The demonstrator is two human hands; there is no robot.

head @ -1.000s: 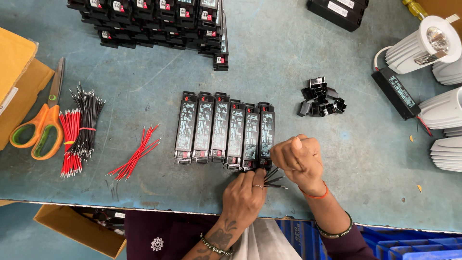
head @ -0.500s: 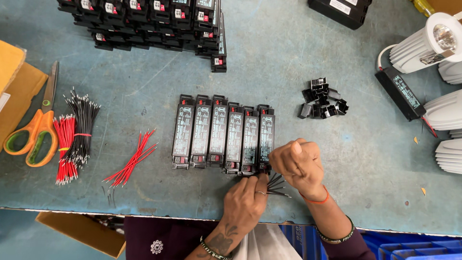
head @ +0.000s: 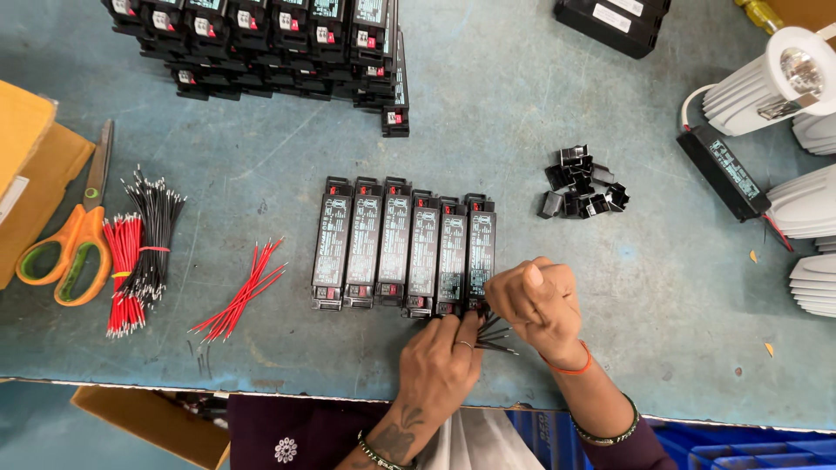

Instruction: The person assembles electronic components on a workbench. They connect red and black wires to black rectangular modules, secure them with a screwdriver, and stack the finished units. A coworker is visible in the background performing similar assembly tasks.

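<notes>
Several slim black driver boxes [head: 405, 245] lie side by side in a row on the blue-grey table [head: 488, 113]. At the near end of the rightmost boxes, my left hand [head: 440, 359] rests with its fingertips on a bunch of short black wires [head: 495, 335]. Just to the right, my right hand [head: 538, 300] is closed in a fist over the same wires, at the lower end of the rightmost box.
Loose red wires [head: 239, 300] lie left of the row. Bundled red and black wires [head: 139, 248] and orange scissors [head: 74, 235] sit further left. A stack of black boxes [head: 279, 43] stands at the back, small black clips [head: 582, 187] to the right, white lamp housings [head: 784, 78] at the far right.
The hands have stayed at the near end of the rightmost box with small finger movements; the right fist sits slightly lower. The view has shifted a little.
</notes>
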